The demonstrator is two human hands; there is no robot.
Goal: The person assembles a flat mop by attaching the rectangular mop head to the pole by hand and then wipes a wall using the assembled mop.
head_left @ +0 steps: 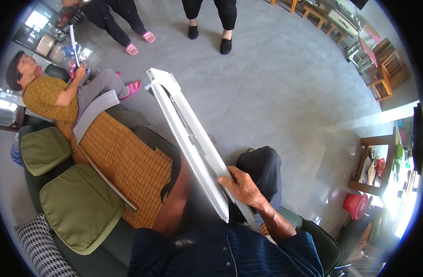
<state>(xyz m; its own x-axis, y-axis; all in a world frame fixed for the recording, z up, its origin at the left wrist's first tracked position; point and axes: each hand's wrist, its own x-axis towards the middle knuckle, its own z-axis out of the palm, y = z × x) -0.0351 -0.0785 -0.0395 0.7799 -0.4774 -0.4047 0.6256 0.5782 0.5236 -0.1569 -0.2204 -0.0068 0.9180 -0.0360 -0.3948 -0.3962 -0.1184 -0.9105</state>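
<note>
A long white channel-shaped piece (200, 150) slants across my lap, its far end raised away from me. Grooves and small grey fittings run along its inner side. My right hand (243, 185) is closed on its right edge near the lower end, thumb on top and fingers curled round. My left forearm (172, 207) reaches forward beside the piece, but the left hand is hidden behind it. My dark trousers (262, 168) show underneath the piece.
I sit on a dark green sofa with a woven bamboo mat (121, 152) and olive cushions (80, 207) to my left. A seated person (52, 94) holds a thin white strip. Two people stand ahead. On the right are a red bucket (356, 205) and a wooden chair (381, 83).
</note>
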